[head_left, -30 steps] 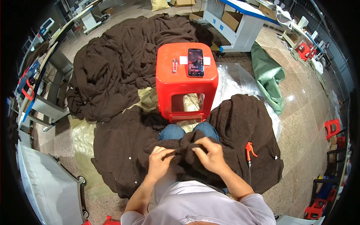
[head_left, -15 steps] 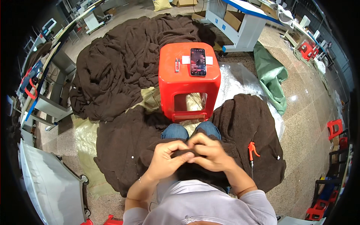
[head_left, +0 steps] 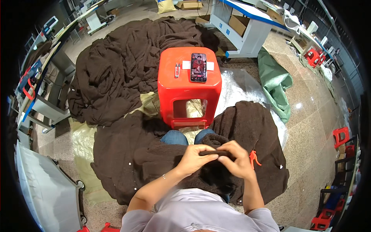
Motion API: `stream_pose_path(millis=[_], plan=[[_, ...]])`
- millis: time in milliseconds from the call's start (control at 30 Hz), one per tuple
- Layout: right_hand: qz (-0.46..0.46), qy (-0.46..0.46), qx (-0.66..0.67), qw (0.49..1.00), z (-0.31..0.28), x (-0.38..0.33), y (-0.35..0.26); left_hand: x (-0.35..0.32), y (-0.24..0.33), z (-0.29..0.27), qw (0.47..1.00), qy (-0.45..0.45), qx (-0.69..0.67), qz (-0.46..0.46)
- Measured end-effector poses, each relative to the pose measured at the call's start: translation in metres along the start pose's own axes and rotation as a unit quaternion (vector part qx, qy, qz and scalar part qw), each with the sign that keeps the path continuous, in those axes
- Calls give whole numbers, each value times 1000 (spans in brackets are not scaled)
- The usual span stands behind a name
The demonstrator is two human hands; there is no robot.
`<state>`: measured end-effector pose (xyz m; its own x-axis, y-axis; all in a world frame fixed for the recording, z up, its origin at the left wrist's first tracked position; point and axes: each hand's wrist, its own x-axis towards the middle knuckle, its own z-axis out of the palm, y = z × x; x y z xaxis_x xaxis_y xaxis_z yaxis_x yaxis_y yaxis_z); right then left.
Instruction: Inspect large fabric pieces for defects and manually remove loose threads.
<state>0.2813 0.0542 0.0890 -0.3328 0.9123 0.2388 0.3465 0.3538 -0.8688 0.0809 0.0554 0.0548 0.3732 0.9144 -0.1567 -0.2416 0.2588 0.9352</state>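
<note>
Dark brown knit fabric (head_left: 162, 160) lies across my lap and spreads to both sides of my knees. My left hand (head_left: 194, 158) pinches a folded edge of it between thumb and fingers. Close by on the right, my right hand (head_left: 236, 159) grips the same edge, its thumb underneath. The strip of edge between the hands is stretched level. An orange air blow gun (head_left: 254, 157) rests on the fabric just beyond my right hand, partly hidden by it. Small white spots dot the fabric at left and right.
Ahead of my knees stands a red plastic stool (head_left: 189, 88), with a lit phone (head_left: 198, 67) and thread snips (head_left: 177, 70) on top. A large brown fabric heap (head_left: 116, 65) lies beyond at left. Green sheeting (head_left: 274, 85) is at right; a white wheeled panel (head_left: 46, 185) stands near left.
Both hands have shifted right, and the fabric edge between them is now drawn out straight rather than bunched. The view has tilted slightly, and the phone's screen shows another picture.
</note>
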Motion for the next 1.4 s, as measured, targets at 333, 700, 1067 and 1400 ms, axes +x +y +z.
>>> stream_pose_path(millis=[333, 700, 1067, 1400], plan=[[-57, -5, -44, 997, 58, 19, -1, -35, -8, -43, 995, 79, 27, -55], [-60, 17, 1, 998, 71, 18, 3, -36, -19, -45, 993, 75, -92, 7], [-34, -45, 77, 995, 68, 24, -5, -41, -4, -44, 988, 124, -86, 24], [-53, 47, 20, 997, 74, 17, 2, -41, -12, -53, 992, 105, -66, 15]])
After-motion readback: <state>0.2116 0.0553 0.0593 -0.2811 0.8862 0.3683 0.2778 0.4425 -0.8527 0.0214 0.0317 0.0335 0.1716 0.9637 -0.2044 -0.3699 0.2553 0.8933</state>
